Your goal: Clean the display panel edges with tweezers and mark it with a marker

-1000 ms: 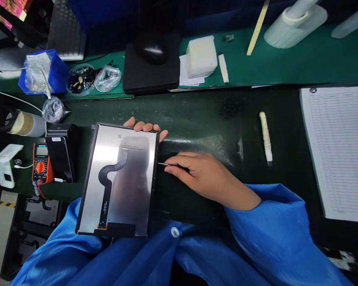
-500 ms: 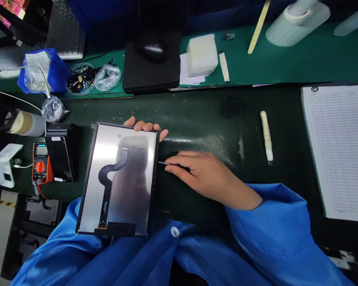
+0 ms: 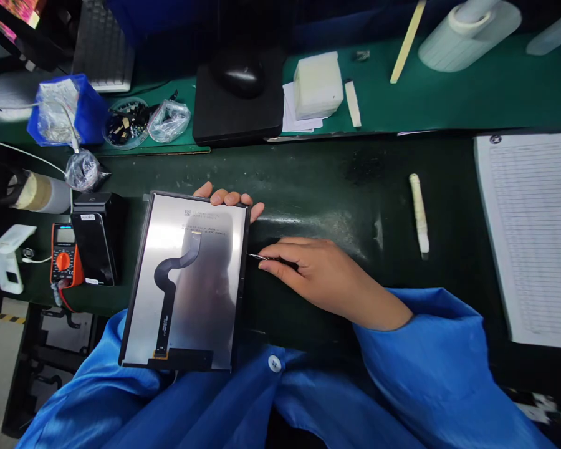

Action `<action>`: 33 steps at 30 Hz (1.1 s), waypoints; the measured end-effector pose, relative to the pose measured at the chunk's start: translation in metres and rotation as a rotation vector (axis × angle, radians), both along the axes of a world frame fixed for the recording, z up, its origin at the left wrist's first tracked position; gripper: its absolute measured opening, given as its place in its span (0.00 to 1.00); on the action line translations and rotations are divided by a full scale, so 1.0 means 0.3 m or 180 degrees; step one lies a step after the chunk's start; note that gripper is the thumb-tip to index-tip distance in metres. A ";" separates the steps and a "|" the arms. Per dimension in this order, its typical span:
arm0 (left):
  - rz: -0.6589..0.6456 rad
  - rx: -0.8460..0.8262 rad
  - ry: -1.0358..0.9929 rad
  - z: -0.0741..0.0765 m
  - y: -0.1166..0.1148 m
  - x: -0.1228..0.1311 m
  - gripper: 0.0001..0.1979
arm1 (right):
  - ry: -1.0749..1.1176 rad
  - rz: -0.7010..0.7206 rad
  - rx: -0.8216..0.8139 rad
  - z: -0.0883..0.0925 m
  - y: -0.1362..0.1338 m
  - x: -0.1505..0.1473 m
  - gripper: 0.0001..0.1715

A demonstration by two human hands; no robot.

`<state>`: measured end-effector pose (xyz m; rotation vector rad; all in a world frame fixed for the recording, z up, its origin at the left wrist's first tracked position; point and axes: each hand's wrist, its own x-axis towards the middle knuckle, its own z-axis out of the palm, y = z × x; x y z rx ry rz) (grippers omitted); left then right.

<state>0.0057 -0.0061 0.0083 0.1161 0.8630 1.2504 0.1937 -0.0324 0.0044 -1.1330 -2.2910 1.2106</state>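
A tablet display panel (image 3: 208,299) with a silver back stands tilted, and a black flex cable (image 3: 167,299) curves down its back. My left hand (image 3: 227,197) is behind the panel, with only its fingertips showing over the far edge. My right hand (image 3: 318,277) lies on the dark mat to the right of the panel. It pinches a thin metal tool (image 3: 256,256), whose tip meets the panel's right edge. The rest of my left hand is hidden.
A multimeter (image 3: 63,255) and a black phone (image 3: 93,249) sit left of the panel. Further back are a blue bin (image 3: 91,112), a white foam block (image 3: 318,86) and a black mouse (image 3: 238,72). A ruled sheet (image 3: 533,237) lies at right, beyond a white stick (image 3: 419,215).
The view has drifted very slightly. Both hands, the tool and the panel keep the same hold and place.
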 end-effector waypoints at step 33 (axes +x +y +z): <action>0.0005 -0.0089 -0.0262 0.026 -0.009 0.019 0.21 | -0.0016 0.0029 -0.0065 -0.002 -0.003 -0.003 0.08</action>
